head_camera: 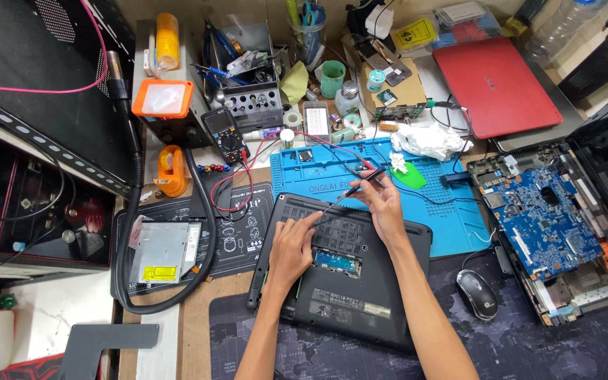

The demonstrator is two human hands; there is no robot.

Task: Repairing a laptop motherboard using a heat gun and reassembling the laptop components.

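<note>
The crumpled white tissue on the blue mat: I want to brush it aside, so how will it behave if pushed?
The crumpled white tissue looks soft and very light, so it would likely slide or tumble easily. Being loosely wadded, it probably squashes rather than resisting. It may snag the black cable lying against it.

A wooden bench [195,317] fills the frame. At its middle lies a blue silicone work mat [452,225], with a black printed mat [237,232] to its left and a dark map-patterned desk mat [529,352] across the bottom. At the upper right rests a closed red laptop [494,84]. A black soldering station [177,123] stands at the upper left.
</note>
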